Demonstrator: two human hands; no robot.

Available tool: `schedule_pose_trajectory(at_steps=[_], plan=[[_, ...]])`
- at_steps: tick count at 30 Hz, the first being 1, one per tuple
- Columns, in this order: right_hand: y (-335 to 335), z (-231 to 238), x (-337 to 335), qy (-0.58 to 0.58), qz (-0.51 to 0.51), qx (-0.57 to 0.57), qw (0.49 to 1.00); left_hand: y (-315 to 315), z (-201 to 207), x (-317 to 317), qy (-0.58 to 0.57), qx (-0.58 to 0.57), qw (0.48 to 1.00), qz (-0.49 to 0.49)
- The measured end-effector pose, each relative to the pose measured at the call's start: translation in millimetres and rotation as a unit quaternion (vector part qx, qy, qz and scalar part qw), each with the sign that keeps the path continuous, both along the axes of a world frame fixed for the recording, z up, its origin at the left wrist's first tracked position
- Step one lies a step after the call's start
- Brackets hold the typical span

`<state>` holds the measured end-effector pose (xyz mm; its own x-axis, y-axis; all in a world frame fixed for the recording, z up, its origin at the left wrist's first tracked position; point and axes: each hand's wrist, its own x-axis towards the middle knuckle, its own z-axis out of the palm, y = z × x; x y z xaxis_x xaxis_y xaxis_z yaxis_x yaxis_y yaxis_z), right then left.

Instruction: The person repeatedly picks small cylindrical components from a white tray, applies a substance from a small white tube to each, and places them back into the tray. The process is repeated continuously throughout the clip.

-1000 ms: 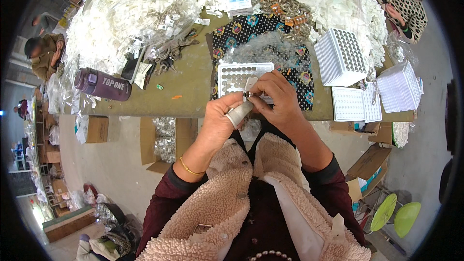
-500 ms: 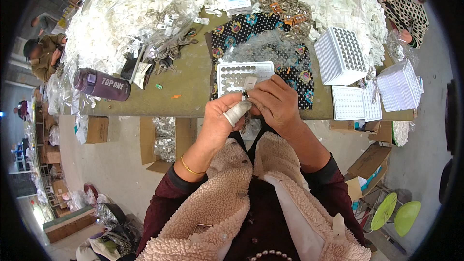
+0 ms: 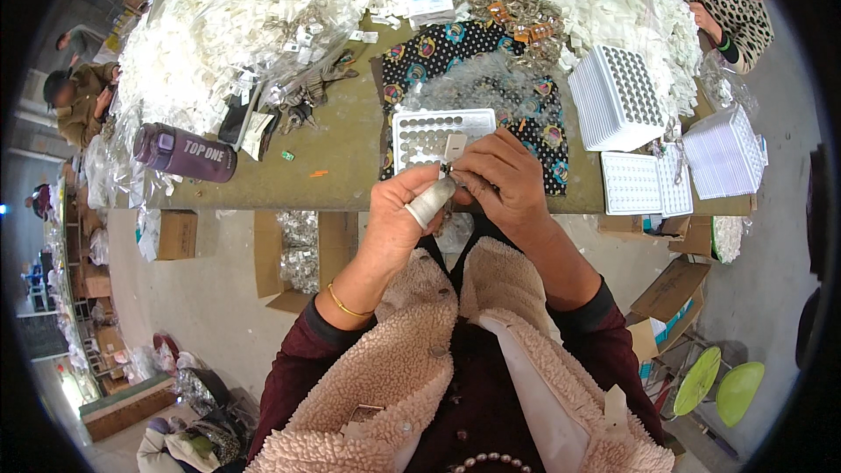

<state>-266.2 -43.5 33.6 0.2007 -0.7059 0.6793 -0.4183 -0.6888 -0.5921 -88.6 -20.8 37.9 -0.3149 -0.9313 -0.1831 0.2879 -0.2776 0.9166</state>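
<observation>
My left hand [image 3: 392, 210] and my right hand [image 3: 506, 180] meet at the near edge of the table, fingers pinched together. Between them is a small dark piece with a flat white plastic tag [image 3: 455, 146] standing up from it; the fingers hide most of the piece. A whitish cover [image 3: 430, 202] wraps one finger of my left hand. Just beyond the tag lies a white tray [image 3: 397, 134] with rows of round grey discs in it. It rests on a black patterned cloth [image 3: 550, 153], with crumpled clear plastic [image 3: 473, 85] behind it.
White tags [image 3: 228, 22] are heaped across the far side of the table. A purple bottle [image 3: 185, 153] lies at left, beside a dark glove [image 3: 302, 92]. Stacked white trays [image 3: 616, 101] stand at right. Open cartons [image 3: 337, 250] sit below the table. Other people sit at far left and far right.
The white tag is slightly more upright, and my right fingers have shifted a little around it. At far right, a person's hand has moved up. My left hand is nearly still.
</observation>
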Motion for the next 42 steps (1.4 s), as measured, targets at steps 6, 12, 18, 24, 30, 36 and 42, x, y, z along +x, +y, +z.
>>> schedule_pose_trajectory(at_steps=[6,12,18,24,30,36,42], plan=[[2,0,-5,-0.071,0.053,0.111,0.990,-1,-8,3,-0.029,-0.003,0.999,0.030],[-11,-9,-29,0.068,-0.112,0.133,0.982,-2,-13,7,-0.021,0.022,0.999,0.041],[-11,-26,-21,0.213,-0.145,0.025,0.966,-2,-10,2,-0.022,0.035,0.998,0.039],[-13,-26,-18,0.204,-0.141,0.014,0.969,-1,-8,2,-0.012,0.035,0.999,0.040],[-14,-25,-4,0.194,-0.182,0.017,0.964,-3,-12,2,0.013,0.036,0.999,0.018],[-19,-25,-3,0.176,-0.158,0.039,0.971,-2,-9,3,0.010,0.043,0.999,0.021],[-14,-17,-4,0.030,-0.046,-0.023,0.998,-3,-7,2,0.013,0.043,0.999,0.014]])
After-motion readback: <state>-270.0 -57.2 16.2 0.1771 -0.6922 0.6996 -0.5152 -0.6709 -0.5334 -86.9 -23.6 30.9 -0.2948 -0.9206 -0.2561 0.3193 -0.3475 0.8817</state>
